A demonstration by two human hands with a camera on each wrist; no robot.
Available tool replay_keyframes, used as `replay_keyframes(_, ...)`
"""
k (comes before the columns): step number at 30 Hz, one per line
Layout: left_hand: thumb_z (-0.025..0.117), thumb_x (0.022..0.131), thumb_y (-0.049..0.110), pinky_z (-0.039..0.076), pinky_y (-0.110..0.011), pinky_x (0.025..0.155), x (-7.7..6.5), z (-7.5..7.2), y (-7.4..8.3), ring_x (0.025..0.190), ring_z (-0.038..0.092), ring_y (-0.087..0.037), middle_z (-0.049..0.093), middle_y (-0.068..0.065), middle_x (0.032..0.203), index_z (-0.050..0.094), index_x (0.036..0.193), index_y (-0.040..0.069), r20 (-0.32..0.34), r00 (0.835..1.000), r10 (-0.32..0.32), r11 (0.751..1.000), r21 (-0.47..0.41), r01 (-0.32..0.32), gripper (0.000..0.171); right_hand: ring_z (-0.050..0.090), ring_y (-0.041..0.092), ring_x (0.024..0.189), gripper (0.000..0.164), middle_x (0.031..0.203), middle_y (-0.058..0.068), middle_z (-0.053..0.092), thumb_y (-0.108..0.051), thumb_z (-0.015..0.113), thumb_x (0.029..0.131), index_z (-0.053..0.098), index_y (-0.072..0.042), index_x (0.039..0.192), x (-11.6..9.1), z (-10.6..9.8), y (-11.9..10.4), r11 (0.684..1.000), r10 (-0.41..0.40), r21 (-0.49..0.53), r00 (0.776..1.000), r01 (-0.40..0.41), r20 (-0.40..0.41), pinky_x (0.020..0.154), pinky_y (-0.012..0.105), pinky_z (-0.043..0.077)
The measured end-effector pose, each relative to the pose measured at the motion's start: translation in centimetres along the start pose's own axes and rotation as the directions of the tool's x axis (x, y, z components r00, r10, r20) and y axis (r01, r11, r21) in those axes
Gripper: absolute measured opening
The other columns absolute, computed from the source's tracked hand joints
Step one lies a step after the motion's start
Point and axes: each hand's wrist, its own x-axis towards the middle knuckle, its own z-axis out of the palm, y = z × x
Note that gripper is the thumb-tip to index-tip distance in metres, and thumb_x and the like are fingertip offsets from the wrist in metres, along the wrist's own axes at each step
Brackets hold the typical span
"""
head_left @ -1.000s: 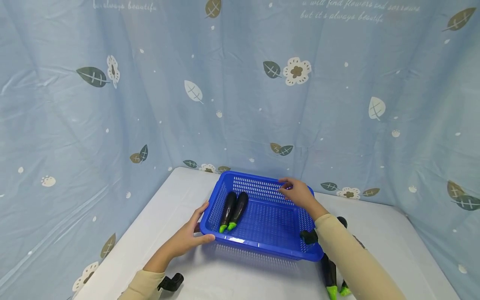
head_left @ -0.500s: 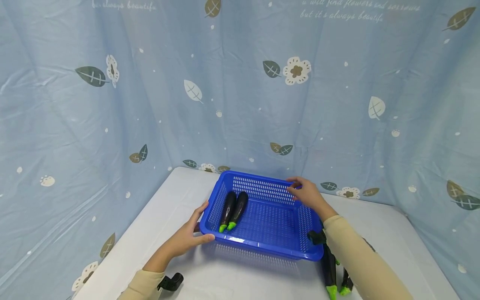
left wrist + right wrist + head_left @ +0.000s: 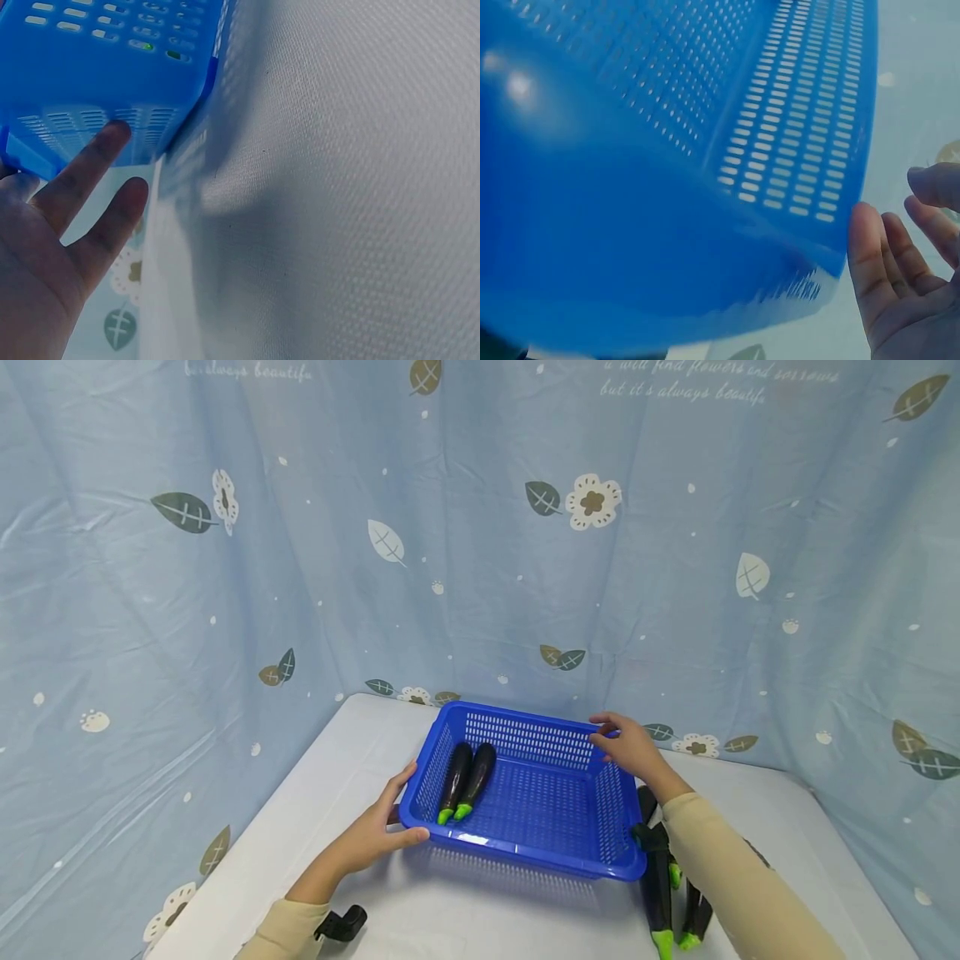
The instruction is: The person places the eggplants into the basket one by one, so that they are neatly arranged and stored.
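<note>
A blue perforated plastic basket sits on the white table, with two eggplants side by side at its left end, green stems toward the front. My left hand is at the basket's front left corner, thumb along the front rim. In the left wrist view, two of its fingers stretch out by the outer wall. Over the back right corner is my right hand, fingers loosely bent and holding nothing. The right wrist view has its fingertips right at the rim.
Several more eggplants lie on the table right of the basket, partly hidden by my right sleeve. A blue patterned curtain hangs behind the table and at its sides.
My right hand has moved rightward along the basket's back rim to the back right corner, uncovering more of the eggplants at right. The left hand and basket have stayed put.
</note>
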Motion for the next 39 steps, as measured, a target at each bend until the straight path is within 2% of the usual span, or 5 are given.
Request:
replay_keyframes(4,0.078,0.091,0.033,0.044,-0.055,0.106,0.1,0.0,-0.1,0.133,0.050,-0.042,0.009,-0.009,0.170,0.007,0.165,0.029,0.000,1.000,0.006,1.000,0.002,-0.006,0.102,0.067,0.037,0.102,0.040,0.123,0.025,0.063,-0.018,0.061,0.103,0.057,-0.001,0.139,0.0,-0.3,0.7,0.999,0.018,-0.027,1.000,-0.018,-0.022,0.074,0.039,0.060)
replay_keyframes(14,0.078,0.092,0.031,0.044,-0.056,0.106,0.1,0.0,-0.2,0.131,0.053,-0.041,0.009,-0.012,0.170,0.007,0.165,0.026,0.003,1.000,0.011,1.000,0.016,-0.011,0.102,0.064,0.041,0.108,0.038,0.124,0.026,0.062,-0.017,0.060,0.103,0.058,0.000,0.138,-0.6,-0.8,1.9,0.999,0.017,-0.047,0.998,-0.019,-0.058,0.078,0.044,0.060)
replay_keyframes(24,0.078,0.091,0.031,0.044,-0.058,0.105,0.0,0.1,0.0,0.133,0.050,-0.045,0.009,-0.012,0.170,0.008,0.165,0.027,-0.001,1.000,0.016,1.000,0.016,-0.016,0.102,0.065,0.040,0.100,0.034,0.116,0.026,0.064,-0.015,0.061,0.102,0.061,0.001,0.132,-1.7,-1.1,2.9,0.992,-0.002,-0.122,0.991,-0.014,-0.134,0.078,0.049,0.058)
replay_keyframes(39,0.078,0.091,0.031,0.044,-0.056,0.106,0.1,0.1,-0.2,0.136,0.047,-0.046,0.008,-0.013,0.170,0.007,0.165,0.027,0.004,1.000,0.029,1.000,0.010,-0.029,0.102,0.067,0.040,0.096,0.035,0.110,0.025,0.065,-0.012,0.062,0.100,0.062,0.003,0.131,-3.1,-1.6,5.2,0.994,-0.015,-0.113,0.985,-0.004,-0.170,0.074,0.045,0.060)
